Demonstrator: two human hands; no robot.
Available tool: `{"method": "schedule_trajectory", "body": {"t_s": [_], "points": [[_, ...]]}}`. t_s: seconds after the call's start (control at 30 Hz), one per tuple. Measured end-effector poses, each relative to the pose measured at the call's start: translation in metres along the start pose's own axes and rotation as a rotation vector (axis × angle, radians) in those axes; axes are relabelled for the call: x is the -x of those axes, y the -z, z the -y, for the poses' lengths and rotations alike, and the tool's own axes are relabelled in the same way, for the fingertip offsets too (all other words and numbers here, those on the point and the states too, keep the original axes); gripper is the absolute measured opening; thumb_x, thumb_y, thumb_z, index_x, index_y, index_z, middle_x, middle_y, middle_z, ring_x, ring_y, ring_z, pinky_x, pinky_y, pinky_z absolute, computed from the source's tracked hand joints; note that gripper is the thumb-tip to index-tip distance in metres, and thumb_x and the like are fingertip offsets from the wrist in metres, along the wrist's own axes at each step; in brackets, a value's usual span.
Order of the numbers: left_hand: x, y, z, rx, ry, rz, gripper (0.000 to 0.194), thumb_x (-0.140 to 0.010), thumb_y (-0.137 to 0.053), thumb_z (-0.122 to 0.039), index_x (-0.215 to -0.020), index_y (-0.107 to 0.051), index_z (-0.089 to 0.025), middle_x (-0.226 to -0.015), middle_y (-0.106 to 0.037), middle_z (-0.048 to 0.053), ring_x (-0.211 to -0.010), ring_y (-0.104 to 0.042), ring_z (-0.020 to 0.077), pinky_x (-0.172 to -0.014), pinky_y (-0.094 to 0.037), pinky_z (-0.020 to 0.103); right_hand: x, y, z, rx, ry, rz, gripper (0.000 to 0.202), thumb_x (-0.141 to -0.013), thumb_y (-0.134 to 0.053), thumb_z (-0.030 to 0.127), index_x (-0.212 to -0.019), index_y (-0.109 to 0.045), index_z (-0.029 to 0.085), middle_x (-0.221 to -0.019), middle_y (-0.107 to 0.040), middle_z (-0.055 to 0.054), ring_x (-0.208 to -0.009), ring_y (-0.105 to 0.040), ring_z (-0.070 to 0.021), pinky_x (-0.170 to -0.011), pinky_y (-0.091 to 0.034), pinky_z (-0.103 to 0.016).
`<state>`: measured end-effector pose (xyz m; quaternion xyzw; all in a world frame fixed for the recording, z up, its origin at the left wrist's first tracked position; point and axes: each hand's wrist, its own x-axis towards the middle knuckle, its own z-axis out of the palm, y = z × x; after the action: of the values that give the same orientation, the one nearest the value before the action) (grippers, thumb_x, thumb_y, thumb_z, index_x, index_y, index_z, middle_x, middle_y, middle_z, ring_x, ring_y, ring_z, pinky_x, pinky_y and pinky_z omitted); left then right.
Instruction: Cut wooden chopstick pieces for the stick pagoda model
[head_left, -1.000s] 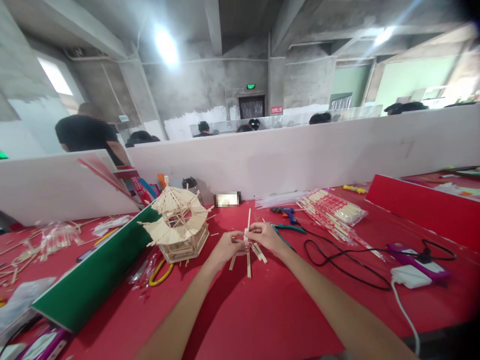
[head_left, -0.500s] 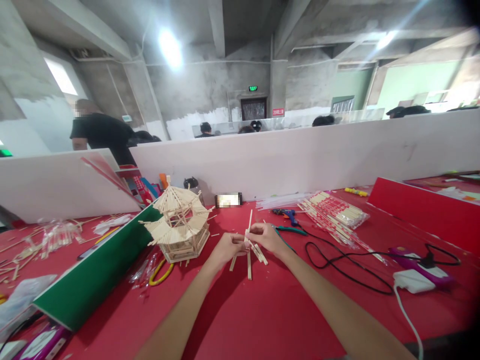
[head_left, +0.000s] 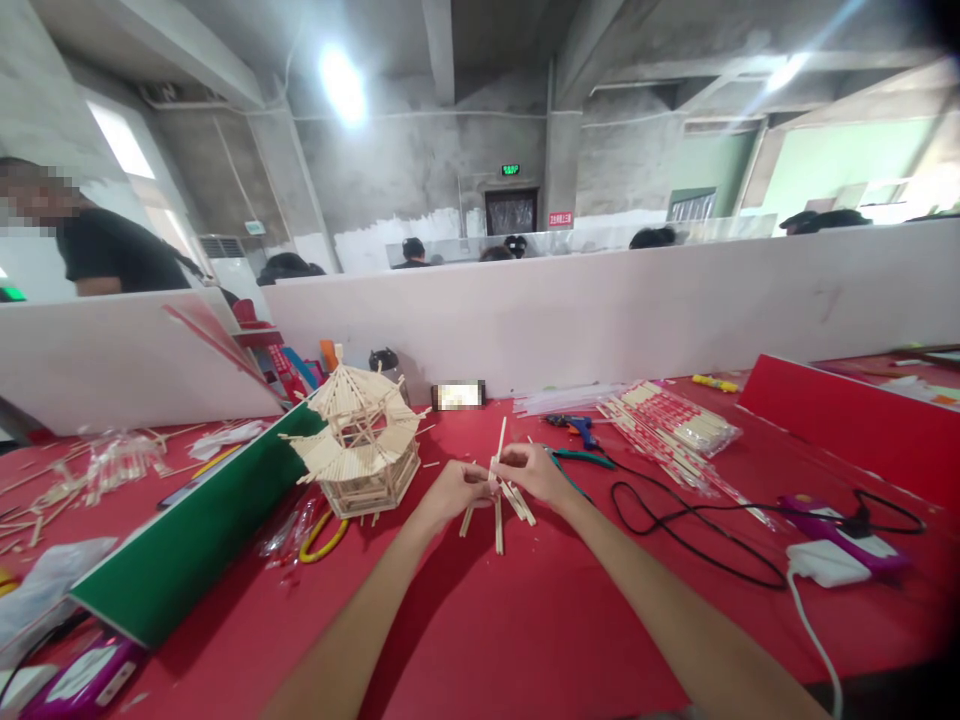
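In the middle of the red table, my left hand and my right hand meet around a small frame of wooden sticks. Both hands are closed on it with the fingertips close together. One stick points up between them, and several paired sticks splay downward beneath. My fingers hide the joint where the sticks come together. Left of my hands stands a pavilion model built of pale sticks, with a two-tiered roof.
A blue glue gun and green-handled pliers lie right of my hands. Beyond them are bundled chopsticks, a black cable and a purple power strip. A green board borders the left; a white partition stands behind.
My hands and the stick frame keep nearly the same pose. In the background at left, a person in black has moved further left. The view has shifted slightly.
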<state>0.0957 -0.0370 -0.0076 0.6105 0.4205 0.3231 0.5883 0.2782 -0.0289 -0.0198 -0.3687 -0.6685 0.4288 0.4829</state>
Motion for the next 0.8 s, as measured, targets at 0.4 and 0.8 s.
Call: {"method": "schedule_trajectory", "body": {"t_s": [0.4, 0.8], "points": [[-0.006, 0.011, 0.009, 0.025, -0.036, -0.044, 0.035, -0.061, -0.082, -0.041, -0.078, -0.074, -0.011, -0.076, -0.072, 0.007, -0.069, -0.067, 0.0158, -0.076, -0.055, 0.030, -0.005, 0.022, 0.006, 0.055, -0.093, -0.096, 0.037, -0.085, -0.053, 0.049, -0.086, -0.066, 0.015, -0.071, -0.066, -0.004, -0.059, -0.058, -0.0139, -0.053, -0.045, -0.023], [-0.012, 0.016, 0.012, 0.075, -0.022, -0.127, 0.033, -0.061, -0.083, -0.037, -0.079, -0.073, -0.012, -0.078, -0.073, 0.007, -0.072, -0.068, 0.0171, -0.077, -0.056, 0.030, 0.006, 0.033, -0.009, 1.048, -0.115, 0.075, 0.014, -0.082, -0.063, 0.034, -0.086, -0.069, 0.021, -0.086, -0.073, -0.007, -0.079, -0.066, -0.0209, -0.065, -0.039, -0.025]]}}
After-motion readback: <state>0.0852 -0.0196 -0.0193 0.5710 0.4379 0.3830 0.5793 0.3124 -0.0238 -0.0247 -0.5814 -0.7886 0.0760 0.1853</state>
